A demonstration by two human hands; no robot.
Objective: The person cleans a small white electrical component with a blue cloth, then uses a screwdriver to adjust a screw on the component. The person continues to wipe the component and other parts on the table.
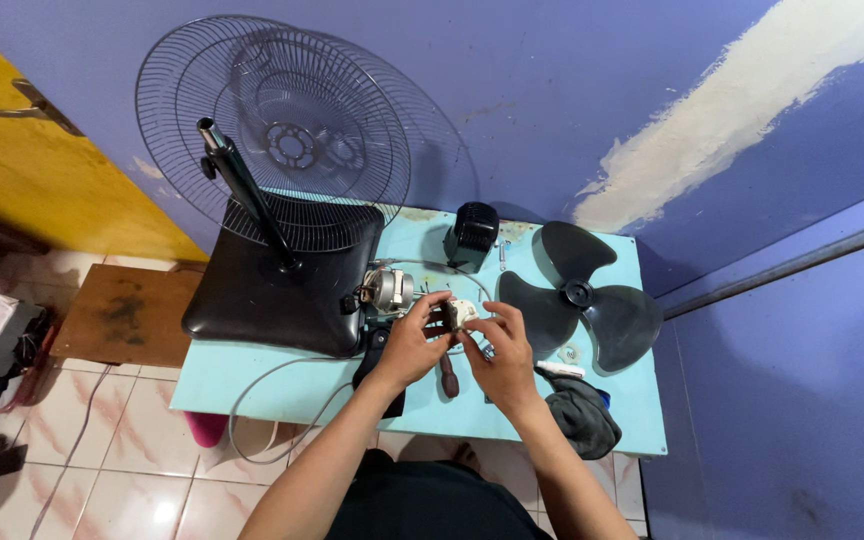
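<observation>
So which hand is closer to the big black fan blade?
Right. The right hand sits just left of the fan blade, nearly touching; the left hand is farther left, beside the motor.

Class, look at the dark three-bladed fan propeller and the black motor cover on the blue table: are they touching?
Apart. The head view shows a strip of bare blue table between the fan propeller and the black motor cover.
</observation>
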